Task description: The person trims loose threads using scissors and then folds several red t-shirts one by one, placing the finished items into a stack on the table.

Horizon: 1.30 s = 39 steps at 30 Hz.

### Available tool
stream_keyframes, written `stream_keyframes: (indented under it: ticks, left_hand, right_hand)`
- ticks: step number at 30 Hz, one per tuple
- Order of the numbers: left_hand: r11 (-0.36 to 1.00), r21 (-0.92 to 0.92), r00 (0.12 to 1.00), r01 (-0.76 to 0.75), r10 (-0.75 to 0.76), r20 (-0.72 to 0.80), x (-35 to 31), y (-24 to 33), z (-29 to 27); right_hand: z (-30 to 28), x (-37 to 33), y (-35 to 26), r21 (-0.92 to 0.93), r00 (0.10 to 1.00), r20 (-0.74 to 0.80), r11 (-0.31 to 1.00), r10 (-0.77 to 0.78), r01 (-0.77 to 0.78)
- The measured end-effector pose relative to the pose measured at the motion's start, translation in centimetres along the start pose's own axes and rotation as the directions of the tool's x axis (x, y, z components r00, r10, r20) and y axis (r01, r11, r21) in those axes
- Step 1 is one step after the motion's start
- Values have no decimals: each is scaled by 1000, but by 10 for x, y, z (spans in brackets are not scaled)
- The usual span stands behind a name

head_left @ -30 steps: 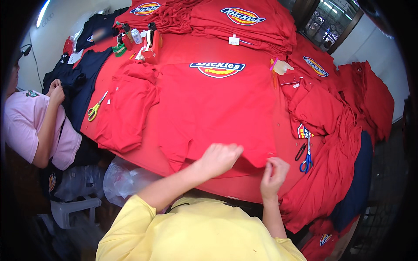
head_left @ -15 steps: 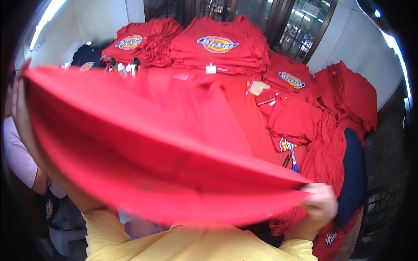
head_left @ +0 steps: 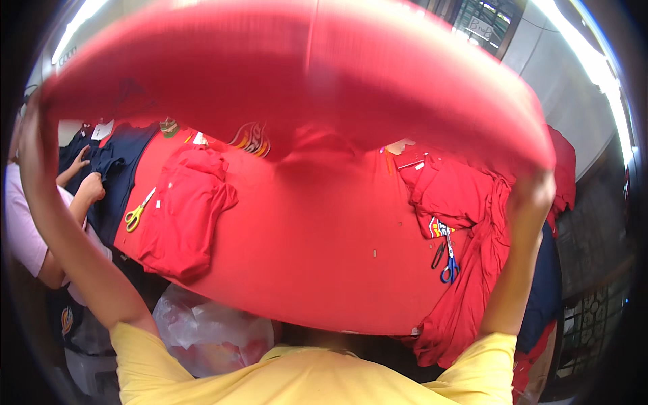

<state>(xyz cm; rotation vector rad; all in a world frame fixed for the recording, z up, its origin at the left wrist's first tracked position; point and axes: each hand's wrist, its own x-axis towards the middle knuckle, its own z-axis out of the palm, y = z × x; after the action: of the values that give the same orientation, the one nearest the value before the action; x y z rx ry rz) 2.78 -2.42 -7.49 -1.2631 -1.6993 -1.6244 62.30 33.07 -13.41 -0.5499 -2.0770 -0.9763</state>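
While each raised hand, left hand (head_left: 30, 128) and right hand (head_left: 533, 196), grips the red garment (head_left: 304, 74), a white tag (head_left: 102, 129) lies beyond.

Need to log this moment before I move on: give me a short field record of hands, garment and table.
left hand: raised, gripping one edge of the large red cloth garment
right hand: raised, gripping the opposite edge
garment: spread in the air above the table
table surface: red-covered
on table: folded red shirt, yellow-handled scissors, blue-handled scissors
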Motion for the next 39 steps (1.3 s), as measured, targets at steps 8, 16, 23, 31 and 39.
stream_keyframes:
  ticks: [8,16,23,31,39]
  left_hand:
    - [758,158,589,633,-604,537,-302,-32,79]
    - [956,292,627,39,-251,738,-394,43,206]
    - [827,531,691,-184,-275,668,-408,-12,277]
    - [893,449,573,-34,-351,741,-429,12,194]
    - [915,365,634,-170,-182,751,-375,-23,317]
  right_hand:
    - [-14,-212,-140,534,642,734,774,-223,-341]
    - [45,-167,-237,671,712,700,388,-50,-632]
    - [142,-183,-302,351,701,709,823,78,-446]
    - [67,-215,-291,288,545,836,795,62,-533]
    - [176,-162,-292,371,687,725,810,53,-454]
